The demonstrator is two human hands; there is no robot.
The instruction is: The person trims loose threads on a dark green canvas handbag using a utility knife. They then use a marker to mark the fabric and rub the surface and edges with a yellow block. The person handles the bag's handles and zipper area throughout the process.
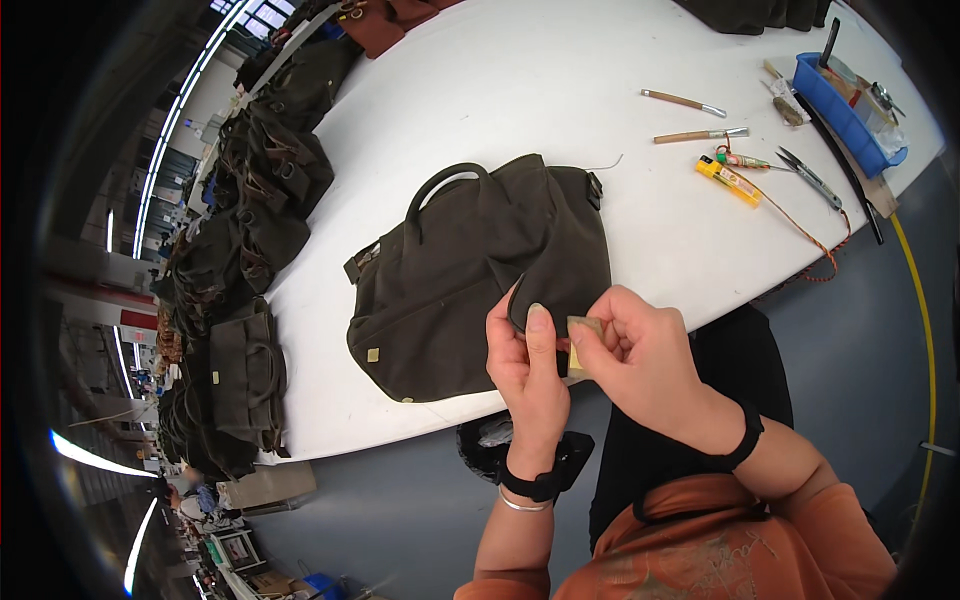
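A dark olive handbag point(465, 265) with a looped handle lies on the white table. My left hand point(530, 365) pinches a dark edge of the bag at its near right corner, thumb on top. Between the thumb and fingers of my right hand point(645, 350) is a small tan, block-like piece point(581, 330). That piece sits close against the edge my left hand holds; whether they touch I cannot tell. Small yellow stickers point(373, 355) show on the bag's lower left.
Two wooden-handled tools point(684, 102), a yellow lighter-like item point(728, 182), a green-handled awl point(742, 160) and thread snips point(812, 178) lie at the right. Beyond them stands a blue tray point(850, 118). Dark bags point(245, 375) crowd the left edge.
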